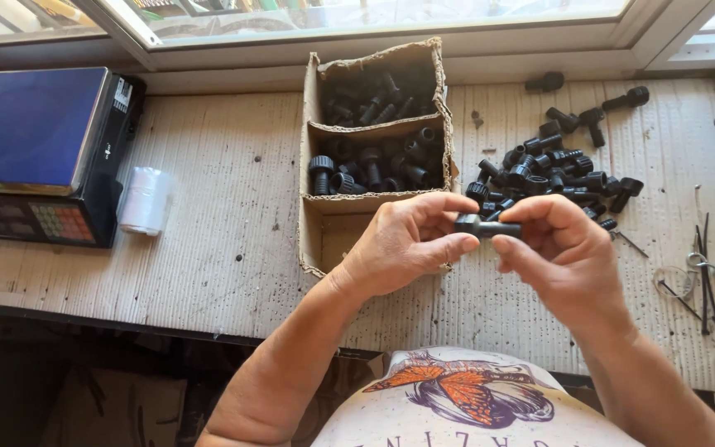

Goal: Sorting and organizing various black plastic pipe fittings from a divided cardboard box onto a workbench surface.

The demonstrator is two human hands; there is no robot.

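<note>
Looking down from the head camera: pale grooved workbench (208, 248) under a sunlit window (357, 16). Pinched at each end by left hand (403, 240) and right hand (560, 248), small black fitting (487, 226), above the bench, beside a cardboard box (374, 124), near a pile of loose fittings (552, 174).

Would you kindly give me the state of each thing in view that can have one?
Black fitting: held between both hands.
Left hand: fingers pinching the fitting.
Right hand: fingers pinching the fitting.
Cardboard box: open, two compartments hold fittings.
Scale: platform bare.
</note>
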